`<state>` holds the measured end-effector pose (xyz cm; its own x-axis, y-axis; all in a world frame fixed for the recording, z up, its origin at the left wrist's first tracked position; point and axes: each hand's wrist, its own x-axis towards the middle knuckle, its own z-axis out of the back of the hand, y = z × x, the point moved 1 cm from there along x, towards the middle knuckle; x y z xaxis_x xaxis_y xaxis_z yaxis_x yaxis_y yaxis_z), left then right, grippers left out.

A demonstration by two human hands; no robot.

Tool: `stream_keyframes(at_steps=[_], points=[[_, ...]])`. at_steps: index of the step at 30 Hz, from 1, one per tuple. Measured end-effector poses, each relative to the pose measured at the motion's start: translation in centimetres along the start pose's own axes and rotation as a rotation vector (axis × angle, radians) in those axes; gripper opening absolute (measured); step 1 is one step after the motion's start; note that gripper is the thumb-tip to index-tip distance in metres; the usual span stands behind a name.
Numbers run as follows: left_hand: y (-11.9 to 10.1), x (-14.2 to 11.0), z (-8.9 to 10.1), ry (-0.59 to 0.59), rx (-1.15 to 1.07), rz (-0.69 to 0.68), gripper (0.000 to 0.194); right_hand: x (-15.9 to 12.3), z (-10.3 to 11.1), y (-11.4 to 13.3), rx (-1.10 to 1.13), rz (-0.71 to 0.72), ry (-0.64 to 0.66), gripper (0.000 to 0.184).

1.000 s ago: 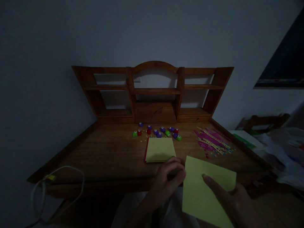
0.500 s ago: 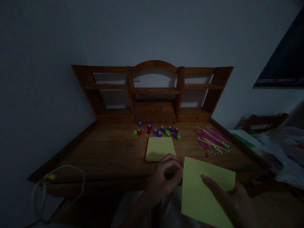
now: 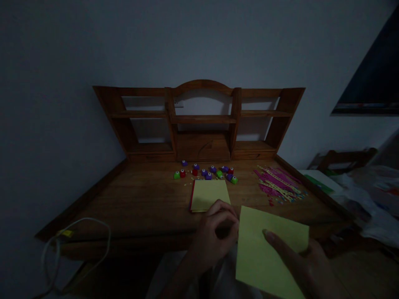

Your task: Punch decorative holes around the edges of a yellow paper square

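My right hand (image 3: pixel 297 257) holds a square sheet of yellow paper (image 3: pixel 262 249) over my lap, in front of the desk edge, its thumb lying on the face of the sheet. My left hand (image 3: pixel 215 232) is beside the paper's left edge, thumb and fingertips curled together in a pinch. What those fingertips hold, if anything, is hidden from me. Behind the left hand a stack of yellow sheets (image 3: pixel 209 194) lies on the desk, with a red edge showing on its left side.
Several small purple, green and red pieces with white round tops, such as a green one (image 3: pixel 177 175), stand behind the stack among tiny scraps. Pink and yellow punched strips (image 3: pixel 277 182) lie right on the wooden desk (image 3: pixel 146 199). A white cable (image 3: pixel 109 236) loops at left.
My left thumb and fingertips have drawn closer together, and the hand has shifted slightly left. The lower part of the yellow sheet has swung a little to the left.
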<state>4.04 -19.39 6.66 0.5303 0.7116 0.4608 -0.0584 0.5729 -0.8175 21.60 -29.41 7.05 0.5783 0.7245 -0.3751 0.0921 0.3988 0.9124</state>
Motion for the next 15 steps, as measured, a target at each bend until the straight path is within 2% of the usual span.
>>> stream_keyframes(at_steps=[5,8,12,15], points=[[0.1,-0.3,-0.9,-0.118,0.253,-0.051,0.014,0.5,-0.1,-0.5,-0.101,0.088,0.018,0.047],[1.0,-0.1,-0.9,-0.153,0.408,-0.093,0.016,0.4,0.0,-0.5,-0.169,0.111,0.012,0.044],[4.0,0.6,1.5,-0.325,0.587,-0.087,0.014,-0.3,1.0,0.5,-0.082,0.146,0.047,0.039],[6.1,1.2,3.5,-0.392,0.536,-0.054,0.011,-1.5,2.0,2.0,-0.063,0.261,-0.023,0.027]])
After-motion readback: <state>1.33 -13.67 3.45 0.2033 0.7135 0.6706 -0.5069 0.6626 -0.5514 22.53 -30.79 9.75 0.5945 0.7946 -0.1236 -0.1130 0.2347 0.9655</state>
